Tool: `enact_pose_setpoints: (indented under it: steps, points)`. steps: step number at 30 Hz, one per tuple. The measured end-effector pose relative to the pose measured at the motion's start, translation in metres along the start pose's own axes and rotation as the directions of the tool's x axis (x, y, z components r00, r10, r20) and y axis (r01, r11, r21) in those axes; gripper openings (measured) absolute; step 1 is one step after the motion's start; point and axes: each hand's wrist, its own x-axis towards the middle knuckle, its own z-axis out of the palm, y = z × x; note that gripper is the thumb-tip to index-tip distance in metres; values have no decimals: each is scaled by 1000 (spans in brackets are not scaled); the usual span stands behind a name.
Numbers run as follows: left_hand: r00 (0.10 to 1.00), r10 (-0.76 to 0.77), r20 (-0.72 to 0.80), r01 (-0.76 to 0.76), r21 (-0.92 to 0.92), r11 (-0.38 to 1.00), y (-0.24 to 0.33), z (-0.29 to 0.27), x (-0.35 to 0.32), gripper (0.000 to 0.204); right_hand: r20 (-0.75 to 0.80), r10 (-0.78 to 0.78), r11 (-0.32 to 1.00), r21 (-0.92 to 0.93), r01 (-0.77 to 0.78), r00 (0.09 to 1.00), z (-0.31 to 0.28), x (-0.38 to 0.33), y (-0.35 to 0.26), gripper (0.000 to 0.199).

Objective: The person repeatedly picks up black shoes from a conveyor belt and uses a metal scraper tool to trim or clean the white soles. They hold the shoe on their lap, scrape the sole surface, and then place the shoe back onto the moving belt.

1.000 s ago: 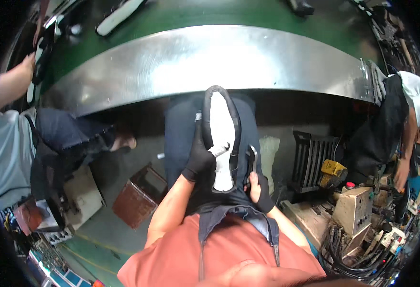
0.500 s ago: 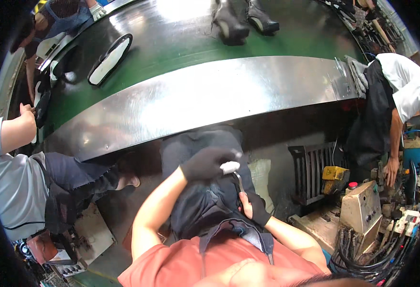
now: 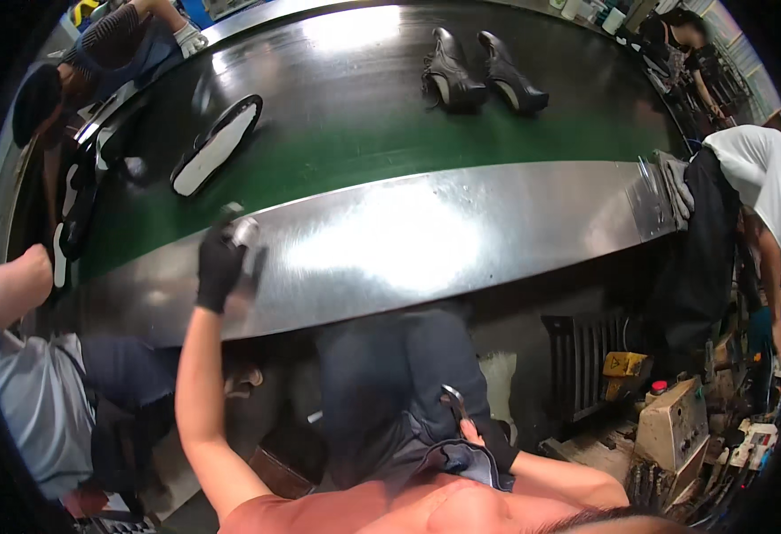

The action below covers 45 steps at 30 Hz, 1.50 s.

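The gloved left hand has blurred fingers loosely parted, seemingly holding nothing; just beyond their tips, a black shoe upper lies white bottom up on the green belt. It is probably light, stiff underneath and softer-sided, best gripped across its near end. The right hand's fingers curl around a metal hand tool.

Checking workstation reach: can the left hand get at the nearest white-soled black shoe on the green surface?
Probably yes: the black-gloved left hand is over the shiny metal ledge, near the shoe, and nothing visible stands between them.
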Motion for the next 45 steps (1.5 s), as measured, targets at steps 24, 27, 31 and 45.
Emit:
enact_pose_setpoints:
  steps: [24, 27, 31, 45]
  points:
    - [944, -307, 123, 319, -591, 741, -3, -17, 59, 57, 15, 170, 985, 22, -171, 985, 12, 0, -2, 49]
    - [990, -125, -73, 89, -371, 924, 16, -19, -51, 40, -34, 96, 993, 80, -93, 995, 11, -2, -18, 47]
    - [992, -59, -110, -11, -549, 836, 60, -6, -132, 49, -35, 288, 939, 206, -275, 957, 10, -11, -12, 44]
    - [887, -100, 450, 392, -622, 678, 127, 149, -173, 53, 264, -4, 992, 124, -30, 964, -11, -17, -88, 41]
